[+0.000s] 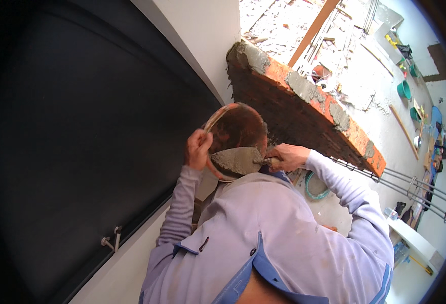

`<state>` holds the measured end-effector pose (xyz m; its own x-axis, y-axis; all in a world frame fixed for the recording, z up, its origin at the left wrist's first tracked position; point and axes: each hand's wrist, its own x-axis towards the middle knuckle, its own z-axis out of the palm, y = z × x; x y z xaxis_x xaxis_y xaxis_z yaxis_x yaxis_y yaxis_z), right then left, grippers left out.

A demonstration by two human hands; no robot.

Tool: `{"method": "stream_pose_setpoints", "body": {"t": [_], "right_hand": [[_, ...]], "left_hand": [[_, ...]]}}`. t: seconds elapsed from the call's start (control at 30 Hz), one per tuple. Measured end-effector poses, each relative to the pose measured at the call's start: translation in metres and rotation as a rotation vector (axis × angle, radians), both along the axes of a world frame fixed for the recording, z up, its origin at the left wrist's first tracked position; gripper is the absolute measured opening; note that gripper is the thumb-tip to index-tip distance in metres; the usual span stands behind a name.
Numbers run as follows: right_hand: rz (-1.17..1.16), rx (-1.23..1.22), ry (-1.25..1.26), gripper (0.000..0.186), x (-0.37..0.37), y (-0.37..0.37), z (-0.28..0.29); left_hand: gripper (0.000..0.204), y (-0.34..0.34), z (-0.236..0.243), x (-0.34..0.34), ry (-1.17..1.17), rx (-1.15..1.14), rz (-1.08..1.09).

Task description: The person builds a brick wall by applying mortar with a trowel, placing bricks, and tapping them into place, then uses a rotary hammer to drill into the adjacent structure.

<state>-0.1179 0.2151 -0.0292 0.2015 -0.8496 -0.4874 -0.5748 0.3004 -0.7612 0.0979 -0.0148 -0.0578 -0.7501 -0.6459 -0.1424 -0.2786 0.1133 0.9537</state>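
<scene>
Two bare hands work close together beside a half-built brick wall (294, 114). At far left, a broad dark panel (81, 142) fills the view and nothing on it can be read except two small metal pegs low down. The left hand (197, 149) is closed around the rim of a round bowl (235, 126). Just right of it, the right hand (288, 156) grips the handle of a trowel (237, 160), its blade loaded with grey mortar and lying across the bowl's lower edge. The wall rises in several courses. Its top carries mortar (304, 87) in patches with bare orange brick between, so bedding looks partly spread and no fresh course is set. The wall's base is hidden behind the person's own sleeves. Clutter on the ground at far right is too small to identify.
</scene>
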Motion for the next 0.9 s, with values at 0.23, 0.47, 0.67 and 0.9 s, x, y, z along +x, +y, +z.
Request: {"method": "stream_pose_setpoints", "body": {"t": [0.23, 0.47, 0.67, 0.9], "right_hand": [[-0.315, 0.625, -0.413, 0.028, -0.081, -0.021, 0.043], [-0.597, 0.238, 0.090, 0.028, -0.088, 0.035, 0.094], [-0.840, -0.295, 0.742, 0.023, 0.011, -0.029, -0.015], [-1.112, -0.261, 0.820, 0.020, -0.012, -0.017, -0.058]], "left_hand": [[0.029, -0.005, -0.056, 0.051, 0.074, 0.164, 0.230], [0.032, -0.027, -0.082, 0.062, -0.011, 0.164, 0.195], [0.033, -0.047, -0.067, 0.035, -0.051, 0.156, 0.014], [0.034, -0.074, -0.046, 0.011, -0.165, -0.030, -0.324]]}}
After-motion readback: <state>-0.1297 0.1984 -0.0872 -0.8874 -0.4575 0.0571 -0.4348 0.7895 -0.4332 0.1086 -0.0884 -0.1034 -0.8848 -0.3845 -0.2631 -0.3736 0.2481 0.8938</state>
